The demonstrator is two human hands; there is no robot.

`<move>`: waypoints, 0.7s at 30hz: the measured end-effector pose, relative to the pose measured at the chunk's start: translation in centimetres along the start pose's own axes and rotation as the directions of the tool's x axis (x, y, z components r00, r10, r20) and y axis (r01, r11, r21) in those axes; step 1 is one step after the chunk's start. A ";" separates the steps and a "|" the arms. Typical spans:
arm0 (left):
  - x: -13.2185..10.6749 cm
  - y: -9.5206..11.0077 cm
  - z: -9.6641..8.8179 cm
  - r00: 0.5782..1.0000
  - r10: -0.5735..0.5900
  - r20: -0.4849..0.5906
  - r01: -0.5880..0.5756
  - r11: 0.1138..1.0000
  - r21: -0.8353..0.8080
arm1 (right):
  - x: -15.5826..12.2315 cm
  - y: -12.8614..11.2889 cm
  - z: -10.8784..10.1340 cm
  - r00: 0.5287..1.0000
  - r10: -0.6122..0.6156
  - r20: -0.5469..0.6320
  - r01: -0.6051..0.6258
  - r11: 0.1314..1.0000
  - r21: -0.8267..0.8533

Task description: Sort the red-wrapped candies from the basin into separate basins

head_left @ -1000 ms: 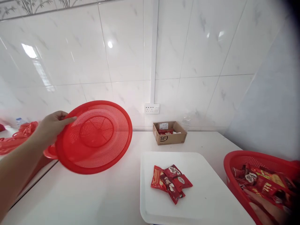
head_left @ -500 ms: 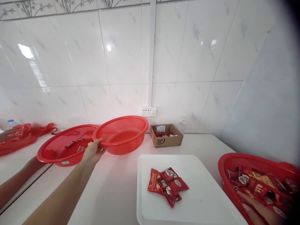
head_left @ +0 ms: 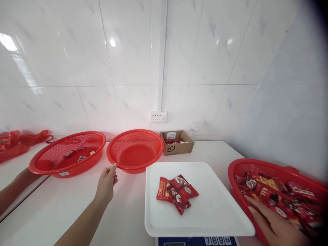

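Observation:
My left hand (head_left: 107,183) pinches the near rim of an empty round red mesh basket (head_left: 135,150) that rests upright on the white counter. My right hand (head_left: 271,223) lies with fingers stretched out on the near edge of a red basket (head_left: 237,171) full of red snack packets (head_left: 266,191) at the right. Between them a white scale tray (head_left: 212,205) carries a small pile of red packets (head_left: 176,193).
A second red mesh basket (head_left: 48,164) with a few packets stands at the left, with another person's arm (head_left: 15,186) below it. A small cardboard box (head_left: 176,141) and a wall socket (head_left: 159,117) are at the back. Red plastic bags (head_left: 12,141) lie far left.
My left hand has brought the empty basket from tilted in the air down flat onto the counter behind the scale. My right hand stayed at the full basket.

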State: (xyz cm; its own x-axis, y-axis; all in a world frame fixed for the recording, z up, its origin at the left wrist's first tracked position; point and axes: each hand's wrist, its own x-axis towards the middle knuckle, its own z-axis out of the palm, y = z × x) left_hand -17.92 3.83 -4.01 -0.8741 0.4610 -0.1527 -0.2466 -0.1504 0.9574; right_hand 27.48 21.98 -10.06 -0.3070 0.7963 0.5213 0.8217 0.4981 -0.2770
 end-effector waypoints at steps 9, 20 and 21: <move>-7.6 0.1 5.3 0.619 0.198 0.760 -0.721 0.526 0.451 | 0.0 -2.9 -2.6 0.961 0.145 0.234 -0.131 0.988 -0.077; -8.6 -2.5 11.8 0.021 -0.190 0.982 -0.991 0.122 0.045 | -0.1 -4.4 -3.8 0.936 0.199 0.290 -0.180 0.979 -0.090; -8.6 -2.6 12.1 0.020 -0.162 0.987 -0.994 0.101 0.036 | 0.0 -4.4 -3.8 0.936 0.200 0.289 -0.183 0.979 -0.085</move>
State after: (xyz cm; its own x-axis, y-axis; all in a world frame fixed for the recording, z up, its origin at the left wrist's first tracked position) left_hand -4.69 10.82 -2.22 0.4356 0.8963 0.0834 0.8596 -0.4417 0.2571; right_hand 25.73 18.48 -5.80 -0.2621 0.9442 0.1992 0.9017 0.3132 -0.2979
